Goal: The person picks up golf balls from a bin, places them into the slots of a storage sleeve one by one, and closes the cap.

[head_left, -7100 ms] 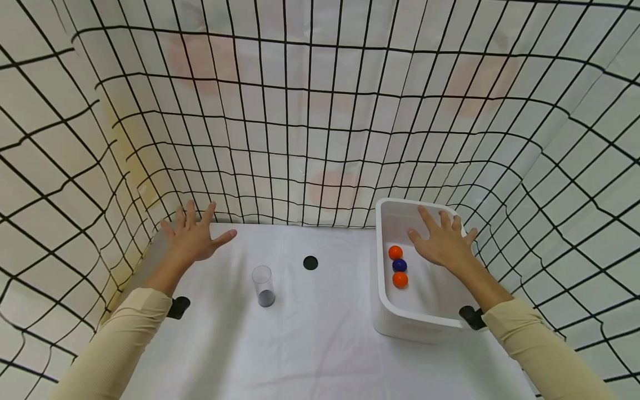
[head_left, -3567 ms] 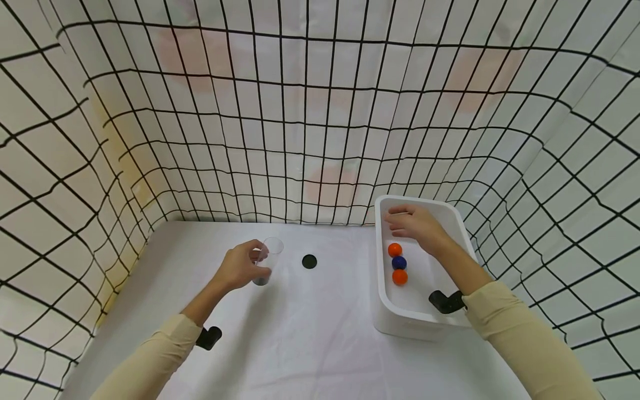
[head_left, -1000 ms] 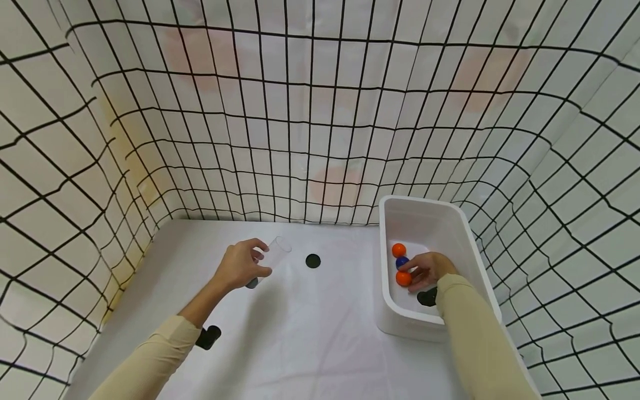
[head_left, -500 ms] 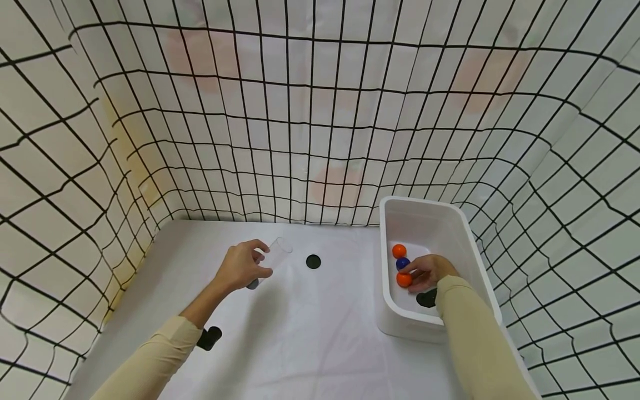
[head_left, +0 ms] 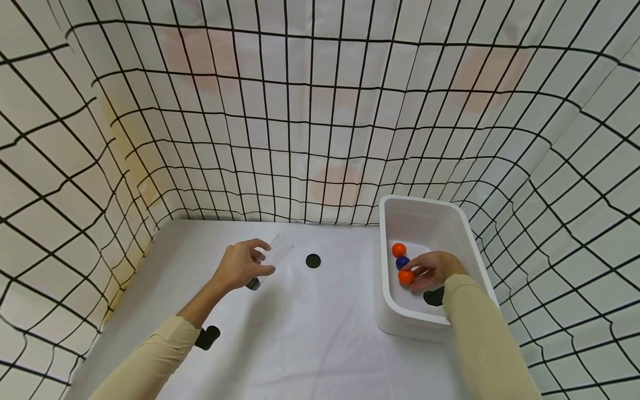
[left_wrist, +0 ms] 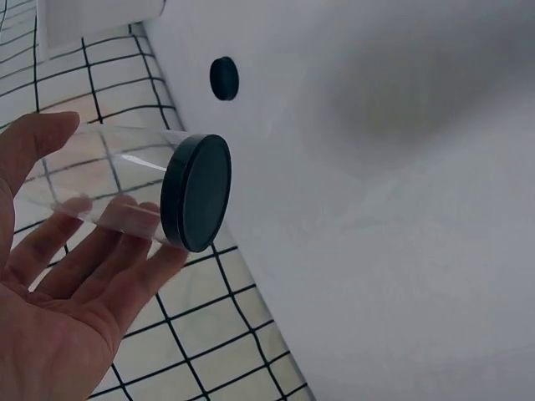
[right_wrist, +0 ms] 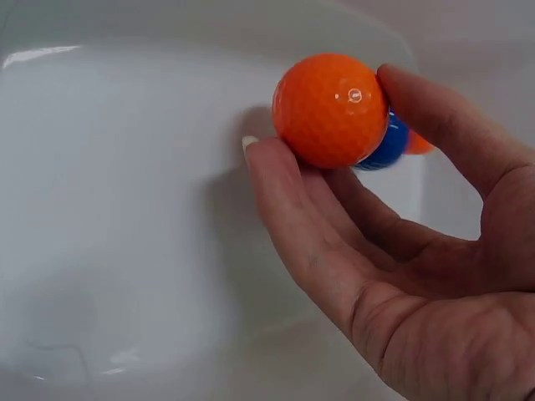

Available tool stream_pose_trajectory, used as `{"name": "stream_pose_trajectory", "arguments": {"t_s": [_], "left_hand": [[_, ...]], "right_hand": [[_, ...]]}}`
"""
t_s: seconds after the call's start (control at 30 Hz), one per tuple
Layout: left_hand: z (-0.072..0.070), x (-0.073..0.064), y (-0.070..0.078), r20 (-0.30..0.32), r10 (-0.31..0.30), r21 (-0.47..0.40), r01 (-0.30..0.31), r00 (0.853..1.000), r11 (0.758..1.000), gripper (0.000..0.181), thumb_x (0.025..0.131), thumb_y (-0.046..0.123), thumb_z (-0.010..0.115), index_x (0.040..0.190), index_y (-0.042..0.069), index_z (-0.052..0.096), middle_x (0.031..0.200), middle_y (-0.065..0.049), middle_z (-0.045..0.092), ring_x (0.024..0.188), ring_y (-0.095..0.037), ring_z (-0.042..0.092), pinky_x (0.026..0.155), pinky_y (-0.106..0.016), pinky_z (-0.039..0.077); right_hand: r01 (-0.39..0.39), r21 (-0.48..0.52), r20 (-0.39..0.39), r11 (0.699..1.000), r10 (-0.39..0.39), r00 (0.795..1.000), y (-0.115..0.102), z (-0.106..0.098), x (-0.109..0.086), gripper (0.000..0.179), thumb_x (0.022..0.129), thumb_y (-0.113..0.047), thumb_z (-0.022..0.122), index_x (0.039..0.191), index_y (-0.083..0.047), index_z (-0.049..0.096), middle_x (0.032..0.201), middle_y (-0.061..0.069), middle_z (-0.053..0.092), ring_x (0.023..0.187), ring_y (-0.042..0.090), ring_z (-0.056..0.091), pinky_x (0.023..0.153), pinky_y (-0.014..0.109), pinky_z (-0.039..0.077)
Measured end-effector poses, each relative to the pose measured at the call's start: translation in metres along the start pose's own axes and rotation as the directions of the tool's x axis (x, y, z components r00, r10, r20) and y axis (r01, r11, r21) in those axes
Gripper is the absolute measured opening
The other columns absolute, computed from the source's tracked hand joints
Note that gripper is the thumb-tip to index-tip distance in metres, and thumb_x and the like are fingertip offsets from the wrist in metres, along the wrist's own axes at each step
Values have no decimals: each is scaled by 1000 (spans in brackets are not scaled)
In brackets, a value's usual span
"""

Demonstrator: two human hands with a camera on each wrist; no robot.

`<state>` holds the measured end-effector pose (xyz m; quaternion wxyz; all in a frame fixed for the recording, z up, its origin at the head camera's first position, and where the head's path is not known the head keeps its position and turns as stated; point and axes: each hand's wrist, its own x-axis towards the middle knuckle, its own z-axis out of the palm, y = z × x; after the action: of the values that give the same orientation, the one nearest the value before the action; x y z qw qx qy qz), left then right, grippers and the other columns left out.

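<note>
My left hand (head_left: 239, 265) grips a clear cylinder (head_left: 278, 250) around its side, tilted above the table. The cylinder's dark base (left_wrist: 199, 194) faces the camera in the left wrist view. In the white bin, my right hand (head_left: 434, 269) pinches an orange golf ball (right_wrist: 330, 110) between thumb and fingers. Just beyond it in the bin lie a blue golf ball (head_left: 402, 263) and a second orange golf ball (head_left: 399, 250), close together along the left wall. Both of those are partly hidden behind the pinched ball in the right wrist view.
The white bin (head_left: 452, 206) stands at the right of the white table (head_left: 320, 328), its walls rising around my right hand. A small black disc (head_left: 313, 260) lies mid-table, right of the cylinder. Black netting (head_left: 330, 139) closes off the back and both sides.
My left hand has taken the once-upright cylinder and tilted it. My right hand has reached down into the bin to the nearest orange golf ball, which has shifted slightly right.
</note>
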<state>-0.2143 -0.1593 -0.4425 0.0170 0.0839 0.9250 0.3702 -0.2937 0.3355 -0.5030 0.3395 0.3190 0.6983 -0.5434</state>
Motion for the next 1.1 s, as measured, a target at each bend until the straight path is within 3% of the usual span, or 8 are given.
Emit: {"name": "stream_pose_trajectory", "arguments": {"t_s": [0.17,0.37,0.47,0.67,0.83,1.1], "left_hand": [[1,2,1,6,4,11,-4,1000,1000,41,79,25,83,115,9,71,99,-12,76,83,-22,70,61,-29,57],[5,3,7,-8,12,14,-12,1000,1000,43,78,26,84,115,10,69,106,-13,76,95,-27,73,67,-33,60],[6,4,9,-2,25,-6,-25,1000,1000,46,78,25,84,119,9,68,108,-14,76,98,-30,74,71,-35,61],[11,9,15,5,36,-5,-36,999,999,52,78,24,84,124,7,69,110,-16,76,102,-31,74,76,-39,61],[18,13,18,17,16,15,-16,1000,1000,45,78,23,86,118,8,73,111,-16,76,103,-31,72,80,-41,60],[24,19,26,24,11,25,-11,1000,1000,46,77,22,87,119,7,73,111,-17,75,103,-33,71,80,-41,60]], "right_hand": [[70,10,60,997,-71,996,-11,-11,-13,48,90,-16,77,128,7,56,109,22,65,100,40,73,93,45,57],[168,54,129,984,-173,976,-30,-23,-35,23,94,-14,72,114,-2,69,109,16,67,93,34,74,93,44,57],[220,52,142,974,-225,964,-40,-26,-45,22,94,-12,72,114,-4,68,108,14,68,94,32,74,99,44,53],[303,25,166,953,-303,939,-60,-22,-61,41,97,-13,67,134,-1,52,124,17,58,99,28,71,102,40,52],[400,-42,178,916,-387,905,-73,-13,-74,56,98,-16,67,143,2,40,134,18,51,106,25,69,103,38,51],[547,-164,254,821,-500,828,-90,9,-93,49,99,-20,65,138,5,49,122,6,62,111,21,63,104,41,51]]}}
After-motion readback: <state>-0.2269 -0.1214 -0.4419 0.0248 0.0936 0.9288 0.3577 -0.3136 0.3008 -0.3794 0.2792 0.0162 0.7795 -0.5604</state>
